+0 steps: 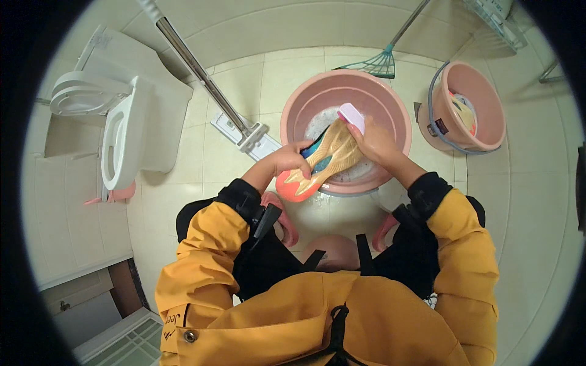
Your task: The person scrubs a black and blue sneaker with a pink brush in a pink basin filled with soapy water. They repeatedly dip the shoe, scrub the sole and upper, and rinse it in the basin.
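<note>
A sports shoe [336,148] with a tan and coral sole hangs over the near side of a pink plastic basin [297,98], its sole turned up towards me. My left hand [289,161] grips the shoe near its coral end, the thumb on the sole. In my right hand [377,142] is a scrubbing brush [352,116] with a pale pink back, held against the far end of the sole. The bristles are mostly hidden. Soapy water with white suds [322,120] lies in the basin under the shoe.
To the right stands a pink bucket [487,98] with a grey handle, another shoe [464,114] inside. A flat mop [258,139] leans at the left, near a white toilet [151,105] with its lid raised. A green broom-like tool [380,64] rests behind the basin. Pink slippers [284,222] are on my feet.
</note>
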`<action>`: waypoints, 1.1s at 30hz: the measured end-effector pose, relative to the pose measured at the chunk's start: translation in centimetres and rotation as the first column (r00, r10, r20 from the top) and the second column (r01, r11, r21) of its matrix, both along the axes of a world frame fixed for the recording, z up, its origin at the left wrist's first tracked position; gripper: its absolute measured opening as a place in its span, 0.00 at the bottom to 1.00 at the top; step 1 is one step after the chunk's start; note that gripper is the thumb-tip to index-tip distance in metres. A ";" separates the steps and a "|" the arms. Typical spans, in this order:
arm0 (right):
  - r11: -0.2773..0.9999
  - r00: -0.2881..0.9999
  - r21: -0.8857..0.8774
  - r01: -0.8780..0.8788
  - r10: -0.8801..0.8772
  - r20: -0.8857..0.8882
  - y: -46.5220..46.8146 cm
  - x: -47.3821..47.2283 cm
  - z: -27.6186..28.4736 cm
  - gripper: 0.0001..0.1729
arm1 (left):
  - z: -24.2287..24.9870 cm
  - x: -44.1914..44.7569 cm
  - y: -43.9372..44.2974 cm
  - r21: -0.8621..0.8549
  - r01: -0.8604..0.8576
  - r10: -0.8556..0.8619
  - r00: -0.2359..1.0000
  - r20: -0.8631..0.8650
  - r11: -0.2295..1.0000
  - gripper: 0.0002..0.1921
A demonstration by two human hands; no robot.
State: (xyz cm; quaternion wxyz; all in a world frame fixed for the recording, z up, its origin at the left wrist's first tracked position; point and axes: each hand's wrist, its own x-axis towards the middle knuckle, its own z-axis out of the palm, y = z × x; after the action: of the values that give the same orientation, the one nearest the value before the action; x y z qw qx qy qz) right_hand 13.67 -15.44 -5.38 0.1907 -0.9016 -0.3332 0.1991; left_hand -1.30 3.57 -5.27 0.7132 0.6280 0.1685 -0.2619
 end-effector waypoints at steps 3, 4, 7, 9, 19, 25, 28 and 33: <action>0.963 0.962 -0.070 -0.260 0.252 -0.105 -0.6 -0.7 0.2 0.36 | -0.1 -0.1 -0.2 0.065 -0.051 0.050 0.999 0.019 0.997 0.39; 0.988 0.988 -0.049 -0.144 0.141 -0.071 -0.7 -0.7 0.3 0.35 | -0.2 0.0 -0.3 0.101 -0.078 0.079 0.997 -0.004 0.992 0.39; 0.991 0.992 0.061 0.122 -0.120 -0.025 -0.6 -0.7 0.5 0.34 | -0.4 0.2 -0.6 0.110 -0.056 0.058 0.998 -0.022 0.992 0.39; 0.999 0.997 -0.015 0.035 -0.036 -0.068 -0.5 -0.5 0.6 0.36 | -0.4 0.2 -0.7 0.142 0.004 -0.010 0.999 0.041 0.990 0.38; 0.989 0.978 0.014 -0.149 0.150 -0.147 0.4 -2.6 0.3 0.36 | -0.3 0.0 -0.4 0.113 -0.168 0.180 0.978 -0.106 0.979 0.36; 0.983 0.980 -0.039 0.178 -0.181 -0.077 0.7 -1.3 0.5 0.39 | -0.6 -0.6 -0.3 -0.001 -0.181 0.181 0.983 0.012 0.983 0.34; 0.998 0.988 -0.057 0.007 -0.015 -0.152 -0.1 -1.6 0.0 0.42 | -0.8 -0.8 0.0 -0.031 -0.185 0.184 0.983 -0.027 0.982 0.33; 0.993 0.990 -0.034 0.114 -0.117 -0.080 -0.7 -2.1 -0.7 0.39 | -1.3 -0.8 0.1 -0.033 -0.172 0.171 0.985 -0.025 0.985 0.36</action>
State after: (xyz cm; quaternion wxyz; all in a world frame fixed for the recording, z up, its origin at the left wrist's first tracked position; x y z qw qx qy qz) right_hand 11.61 -16.15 -6.03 0.2023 -0.9132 -0.2695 0.2290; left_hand -2.06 3.72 -6.58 0.7422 0.5956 0.2251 -0.2092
